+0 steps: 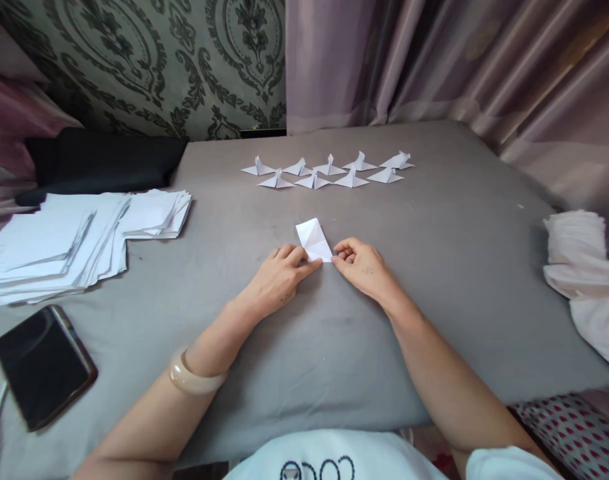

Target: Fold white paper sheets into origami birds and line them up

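A small folded sheet of white paper lies on the grey cloth in front of me, with crease lines across it. My left hand rests on its lower left side, the thumb pressed along the near edge and the fingers curled at the side. At the lower right corner, my right hand pinches the paper between thumb and forefinger, its other fingers curled in. Farther back stand several folded paper birds in two rows, apart from both hands.
Stacks of white paper lie at the left, with a black cloth or bag behind them. A dark-screened phone sits at the near left beside a white cable. Crumpled pale fabric is at the right edge. Curtains hang behind.
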Available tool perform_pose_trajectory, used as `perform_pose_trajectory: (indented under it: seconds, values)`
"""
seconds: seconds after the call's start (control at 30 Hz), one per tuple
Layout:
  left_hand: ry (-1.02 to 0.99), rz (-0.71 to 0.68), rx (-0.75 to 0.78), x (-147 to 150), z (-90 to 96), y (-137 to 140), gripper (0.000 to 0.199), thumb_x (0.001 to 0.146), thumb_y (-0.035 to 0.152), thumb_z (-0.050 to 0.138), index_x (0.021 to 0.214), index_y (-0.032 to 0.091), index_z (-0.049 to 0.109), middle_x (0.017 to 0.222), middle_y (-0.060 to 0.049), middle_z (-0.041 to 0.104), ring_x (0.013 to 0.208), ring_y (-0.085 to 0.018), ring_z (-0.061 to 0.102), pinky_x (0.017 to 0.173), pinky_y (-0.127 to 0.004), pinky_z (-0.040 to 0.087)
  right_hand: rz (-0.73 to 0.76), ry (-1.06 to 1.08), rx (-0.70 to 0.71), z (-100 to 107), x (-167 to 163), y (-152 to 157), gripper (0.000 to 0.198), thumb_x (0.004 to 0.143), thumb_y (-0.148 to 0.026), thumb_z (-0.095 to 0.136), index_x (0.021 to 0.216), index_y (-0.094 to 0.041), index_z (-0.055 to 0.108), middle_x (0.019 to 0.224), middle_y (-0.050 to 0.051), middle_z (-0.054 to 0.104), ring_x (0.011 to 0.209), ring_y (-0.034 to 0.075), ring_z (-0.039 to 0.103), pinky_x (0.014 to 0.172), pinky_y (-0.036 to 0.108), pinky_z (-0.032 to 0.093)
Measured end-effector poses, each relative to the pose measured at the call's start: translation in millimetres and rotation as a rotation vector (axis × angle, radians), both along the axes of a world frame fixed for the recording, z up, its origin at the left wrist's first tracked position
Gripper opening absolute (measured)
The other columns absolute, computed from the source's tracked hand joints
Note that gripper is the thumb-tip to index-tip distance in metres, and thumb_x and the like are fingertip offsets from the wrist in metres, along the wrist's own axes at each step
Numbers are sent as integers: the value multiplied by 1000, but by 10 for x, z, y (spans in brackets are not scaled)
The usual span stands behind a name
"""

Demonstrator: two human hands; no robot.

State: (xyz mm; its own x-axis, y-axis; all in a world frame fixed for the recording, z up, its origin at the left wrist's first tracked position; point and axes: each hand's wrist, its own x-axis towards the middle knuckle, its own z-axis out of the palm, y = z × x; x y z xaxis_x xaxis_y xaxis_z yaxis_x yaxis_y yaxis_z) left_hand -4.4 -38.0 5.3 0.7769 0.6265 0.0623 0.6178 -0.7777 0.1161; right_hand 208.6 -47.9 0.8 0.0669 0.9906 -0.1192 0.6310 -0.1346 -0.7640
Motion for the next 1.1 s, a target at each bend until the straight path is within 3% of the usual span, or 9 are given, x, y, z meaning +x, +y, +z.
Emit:
perform_pose_trajectory:
  seconds: [0.13,0.27,0.5,0.67,0.73,0.83,0.93,1.03,1.1]
  values:
    - [18,44,-1,77,9,-2,63,81,3,41,137,33,48,111,-11,52,95,-25,47,79,-39,42,-95,118,-15,-16,82,62,16,77,-28,55,87,-19,64,75,1,67,63,13,60,62,26,46]
    - [21,73,13,181,20,-20,60,83,6,43,135,35,50,102,-11,52,88,-25,48,76,-40,42,-54,36,66,-16,21,53,15,79,-27,53,86,-20,64,75,2,67,63,13,60,64,27,45]
    - [-309,105,-34,84,-70,7,38,86,7,41,113,21,65,99,-9,61,89,-20,54,79,-33,47,25,-148,181,13,-137,-27,20,81,-36,60,95,-23,65,94,4,66,68,14,57,68,29,44]
    - [-469,164,-75,50,-126,49,25,90,12,42,101,18,63,98,-7,65,88,-18,59,79,-31,48,62,-136,181,4,-167,-34,17,77,-37,66,87,-23,63,90,2,63,68,14,56,63,27,42]
    - [-534,235,-24,60,-112,45,20,90,17,48,107,18,58,104,-9,62,96,-20,57,82,-33,48,95,-95,238,6,-178,-36,10,80,-32,63,82,-22,61,87,1,62,65,12,54,63,26,43]
    - [-640,389,202,48,-53,19,42,86,26,58,124,15,45,120,-17,51,115,-26,48,94,-41,43,161,-166,443,46,-204,-51,12,89,-22,51,85,-22,62,93,4,62,76,15,57,73,28,44]
    - [-532,391,366,4,14,-13,44,87,26,57,129,21,44,129,-17,46,122,-30,40,101,-47,32,220,-347,618,100,-229,-68,24,93,-16,41,91,-23,65,100,8,63,92,19,56,84,33,42]
    - [-349,254,349,-31,38,-28,26,87,14,50,108,26,58,121,-9,57,114,-27,46,97,-46,30,273,-459,644,117,-231,-87,28,94,-14,38,94,-22,65,102,8,64,91,20,54,84,34,41]
    - [-277,164,291,-36,24,-23,29,83,5,46,98,24,61,110,-7,64,107,-25,50,93,-44,30,301,-490,612,106,-213,-105,28,95,-14,37,94,-21,65,100,8,63,88,20,54,81,34,41]
